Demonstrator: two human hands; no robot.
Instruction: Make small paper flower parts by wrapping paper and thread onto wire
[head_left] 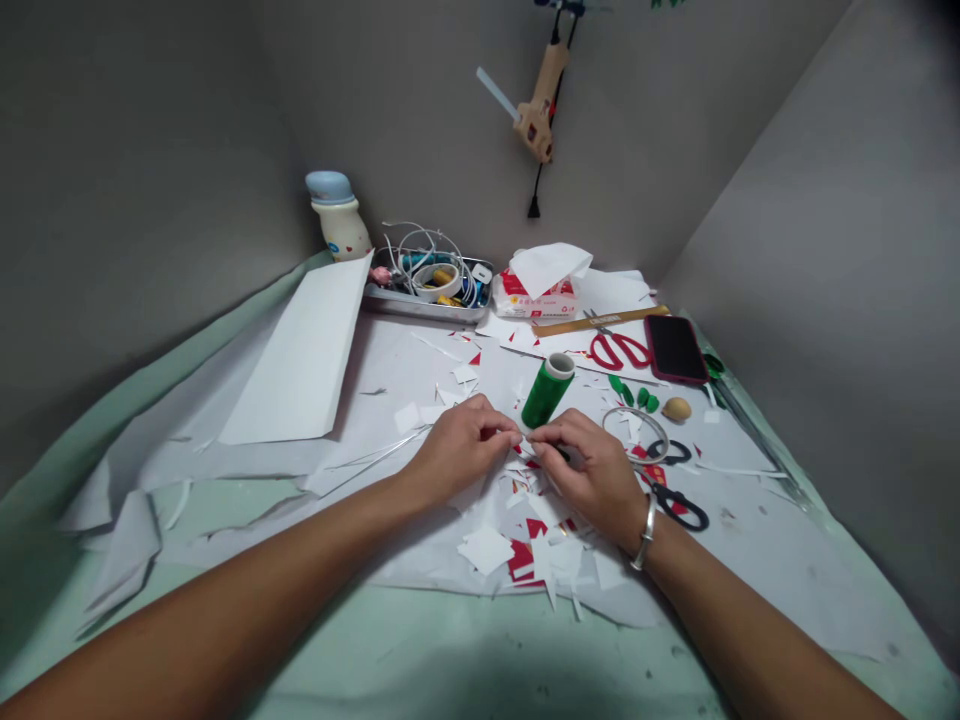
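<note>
My left hand (466, 450) is closed in a pinch just in front of a green thread spool (547, 392). Facing it, my right hand (589, 468) pinches too, its fingertips almost meeting the left ones. Whatever lies between the fingertips is too small to make out. The spool stands slightly tilted behind the hands, with a white core showing at its top. Thin pale wires (379, 456) run leftward from beside my left hand. Under and in front of both hands lie white and red paper scraps (487, 550). Black-handled scissors (681, 508) rest beside my right wrist, partly hidden.
A folded white card (300, 350) stands at left near a bottle (341, 220). Behind are a metal tray (427, 308) of spools and wire, and a tissue pack (536, 298). At right lie red scissors (619, 350), a phone (676, 348), a ring (661, 440) and green leaves (634, 395).
</note>
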